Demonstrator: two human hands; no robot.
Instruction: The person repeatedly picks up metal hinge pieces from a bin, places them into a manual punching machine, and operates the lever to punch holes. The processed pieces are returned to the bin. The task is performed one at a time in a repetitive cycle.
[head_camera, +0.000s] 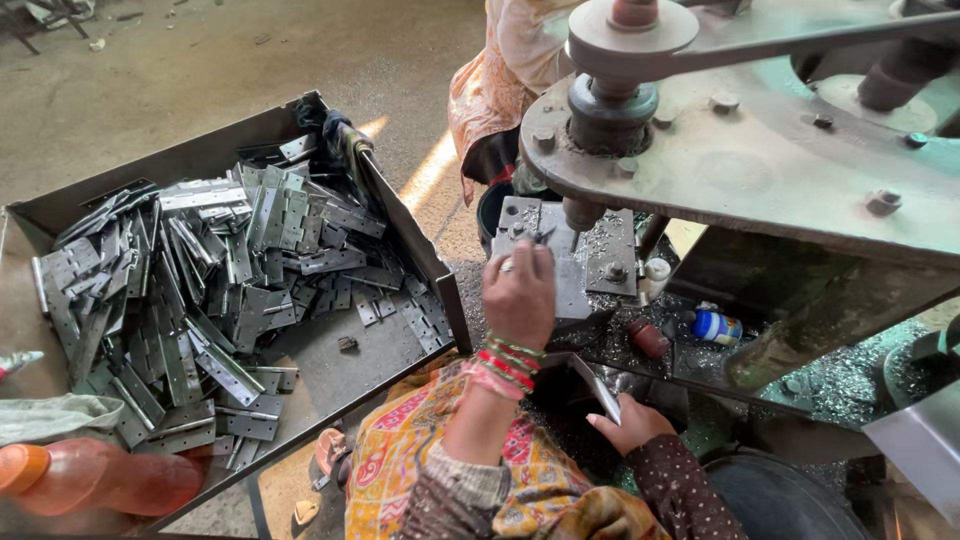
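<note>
A: Where's the left hand (520, 290)?
B: On the metal plate (565, 262) under the drill bit (577, 218), fingers closed on a small hinge (530, 238).
A: And the right hand (632, 422)?
B: Below the plate, loosely curled on a bin's edge (597, 385), holding nothing.
A: The hinges (215, 290)?
B: Heaped in the tray (405, 225), left of the plate.

Bare, dusty grey concrete floor (200, 60) with scattered debris at its far edge; a sunlight streak (432, 168) crosses it
</note>
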